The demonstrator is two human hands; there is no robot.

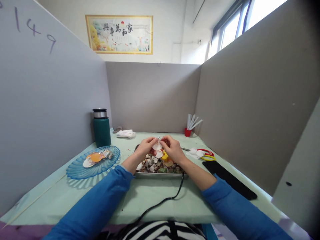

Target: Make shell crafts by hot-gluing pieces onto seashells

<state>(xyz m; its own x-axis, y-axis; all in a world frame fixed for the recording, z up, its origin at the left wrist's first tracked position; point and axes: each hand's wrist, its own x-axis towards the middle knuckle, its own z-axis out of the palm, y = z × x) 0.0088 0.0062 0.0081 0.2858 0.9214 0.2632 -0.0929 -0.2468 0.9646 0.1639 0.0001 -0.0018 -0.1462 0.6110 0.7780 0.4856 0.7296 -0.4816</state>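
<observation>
Left of the tray, a blue plate holds several shells. Above the tray, the left hand pinches a white shell, its grip nearly closed; the right hand, similarly closed, pinches the shell's right edge. The step seems to be two-handed handling; the next move calls for light, steady pressure. Right of the tray lie scissors.

white shell partly covered by fingers of left hand and right hand; pale bit above it too small to identify. tray partly hidden behind hands. window cut by top edge.
</observation>
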